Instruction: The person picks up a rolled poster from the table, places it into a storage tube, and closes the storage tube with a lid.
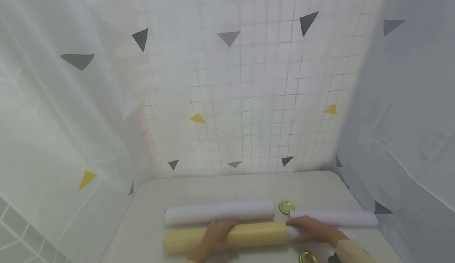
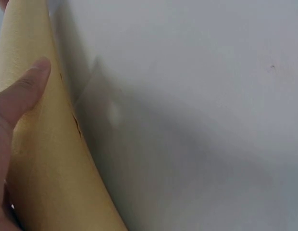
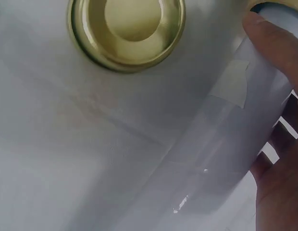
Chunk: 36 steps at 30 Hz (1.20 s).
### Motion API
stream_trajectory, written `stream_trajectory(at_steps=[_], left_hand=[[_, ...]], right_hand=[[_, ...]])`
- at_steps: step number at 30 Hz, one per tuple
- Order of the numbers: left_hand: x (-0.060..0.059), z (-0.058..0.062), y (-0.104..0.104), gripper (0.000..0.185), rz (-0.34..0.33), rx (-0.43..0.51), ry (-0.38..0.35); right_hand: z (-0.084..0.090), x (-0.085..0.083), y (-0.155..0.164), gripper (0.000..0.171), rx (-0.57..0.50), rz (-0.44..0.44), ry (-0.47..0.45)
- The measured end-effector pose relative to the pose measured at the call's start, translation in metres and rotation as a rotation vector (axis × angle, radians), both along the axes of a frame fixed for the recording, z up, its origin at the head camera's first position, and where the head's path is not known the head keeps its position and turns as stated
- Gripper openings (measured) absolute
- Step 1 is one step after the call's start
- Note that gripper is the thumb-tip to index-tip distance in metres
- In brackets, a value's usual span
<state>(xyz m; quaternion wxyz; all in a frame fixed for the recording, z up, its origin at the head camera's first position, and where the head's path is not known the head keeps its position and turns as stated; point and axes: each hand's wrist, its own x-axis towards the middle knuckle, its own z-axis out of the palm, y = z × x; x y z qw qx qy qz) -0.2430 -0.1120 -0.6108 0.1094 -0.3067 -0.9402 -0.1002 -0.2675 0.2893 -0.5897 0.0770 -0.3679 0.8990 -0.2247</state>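
Gripping yellow roll at 6 o'clock on worktop with left hand; right hand curled round a white roll. Left wrist: thumb pressing roll's seam. Right wrist: fingers wrapping taped white roll beside gold lid. Best kept snug, ends aligned.

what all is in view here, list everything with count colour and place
yellow roll: 1, pale yellow, front of the table, under both hands
white rolls: 2 lying free, white, behind the yellow roll, side by side
gold lids: 2, gold, one between the white rolls, one at the front edge
table: 1, off-white, bottom centre
curtain: 1, translucent with grey and yellow triangles, around the table
left hand: 1, gripping the yellow roll
right hand: 1, gripping a clear-white roll end
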Motion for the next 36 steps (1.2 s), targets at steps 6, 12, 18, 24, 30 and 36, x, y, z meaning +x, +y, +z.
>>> stream_trajectory(at_steps=[6,12,18,24,30,36], left_hand=[[0.0,-0.006,-0.003,0.075,-0.012,-0.003,0.048],[-0.002,-0.009,-0.004,0.073,-0.046,0.018,0.055],[0.0,-0.005,-0.003,0.076,-0.042,0.005,0.007],[0.001,-0.003,-0.002,0.075,-0.023,0.003,-0.023],[-0.002,-0.003,0.0,0.075,-0.027,-0.008,0.004],[-0.001,-0.001,0.0,0.073,-0.035,-0.005,0.035]], right_hand=[[-0.029,-0.016,-0.003,0.049,-0.062,0.075,0.025],[-0.01,-0.009,-0.015,0.041,-0.033,-0.011,-0.121],[-0.007,-0.004,-0.011,0.041,-0.044,0.005,-0.11],[-0.013,-0.001,0.003,0.05,-0.033,0.011,-0.071],[-0.02,0.002,0.02,0.057,0.002,-0.008,0.042],[-0.021,0.007,0.031,0.068,0.008,0.017,0.156]])
